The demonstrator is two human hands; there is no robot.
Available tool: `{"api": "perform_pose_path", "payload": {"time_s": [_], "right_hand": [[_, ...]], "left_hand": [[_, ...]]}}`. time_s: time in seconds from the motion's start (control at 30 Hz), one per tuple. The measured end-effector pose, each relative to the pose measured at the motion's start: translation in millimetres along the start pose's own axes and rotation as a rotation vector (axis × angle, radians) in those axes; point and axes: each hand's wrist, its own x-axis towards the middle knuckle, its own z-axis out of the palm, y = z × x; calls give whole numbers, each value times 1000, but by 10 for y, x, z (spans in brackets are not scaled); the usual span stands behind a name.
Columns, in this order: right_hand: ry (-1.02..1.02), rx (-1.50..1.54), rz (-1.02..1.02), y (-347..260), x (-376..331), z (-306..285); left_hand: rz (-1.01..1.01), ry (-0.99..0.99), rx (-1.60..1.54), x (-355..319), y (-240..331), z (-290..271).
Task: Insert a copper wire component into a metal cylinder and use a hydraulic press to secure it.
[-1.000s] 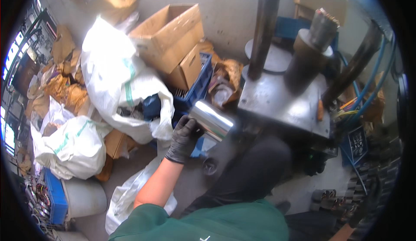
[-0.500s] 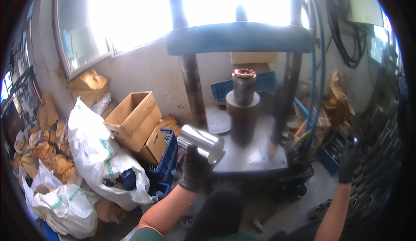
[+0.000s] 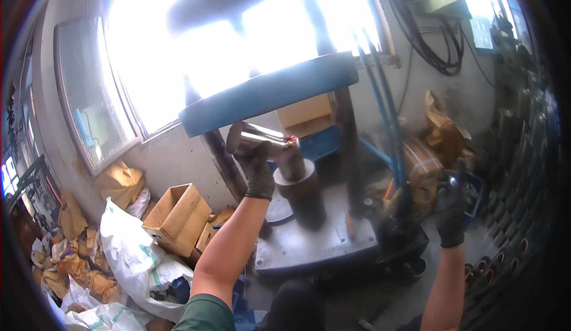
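My left hand, in a dark glove, grips a shiny metal cylinder. The cylinder is tilted, and its right end overlaps the top of a motor stator core with red windings; I cannot tell if they touch. The core stands upright on a round, light-topped collar above a dark post on the press bed. Away to the right, my right hand, also gloved, is closed near a small bright spot; what it holds is blurred.
The press's blue crossbeam hangs above my left hand. Blue hoses run down on the right. A wooden box and white sacks stand at left. Stacked metal cylinders crowd the far right.
My left hand has raised the metal cylinder forward, up to the stator core's top. My right hand shows further left in the picture. The whole view has tilted and shifted.
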Motion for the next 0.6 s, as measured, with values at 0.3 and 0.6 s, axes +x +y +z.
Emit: {"api": "perform_pose_path", "payload": {"time_s": [0.3, 0.6], "right_hand": [[48, -319, -130, 41, -47, -69], [45, -222, -47, -93, -3, -189]], "left_hand": [[-158, -9, 431, 390, -225, 519], [-180, -152, 439, 464, -303, 559]]}}
